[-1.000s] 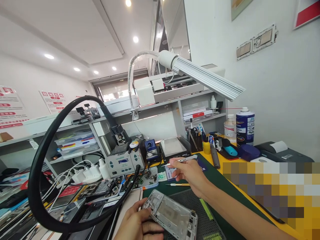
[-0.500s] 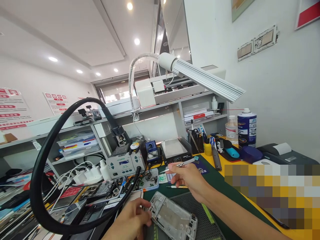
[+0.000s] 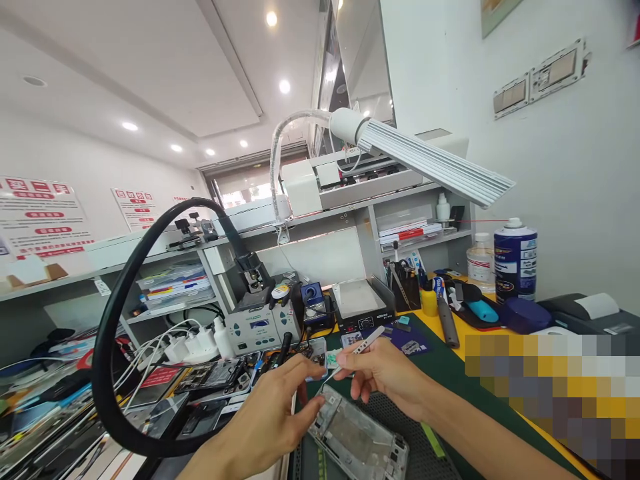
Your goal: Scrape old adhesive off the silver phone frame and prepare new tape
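Observation:
My right hand (image 3: 385, 373) grips silver tweezers (image 3: 359, 348), their tips pointing left and down toward my left hand. My left hand (image 3: 273, 417) hovers over the left end of a bare silver phone frame (image 3: 357, 440), thumb and forefinger pinched close to the tweezer tips. Whether anything small sits between those fingers is too fine to see. The frame lies flat on a dark perforated mat (image 3: 400, 417) on the green bench mat (image 3: 450, 380).
A thick black hose (image 3: 120, 313) loops at the left, from a grey rework station (image 3: 260, 327). A parts tray (image 3: 310, 350), opened phones (image 3: 210, 377) and white chargers (image 3: 190, 347) lie behind. A hotplate (image 3: 357, 303), tool cup (image 3: 405, 287), spray can (image 3: 515, 260) and overhead lamp (image 3: 430, 167) stand behind.
My left hand lifted off the phone frame's edge and rose toward the tweezers. My right hand drew the tweezers down and left, tips meeting my left fingers.

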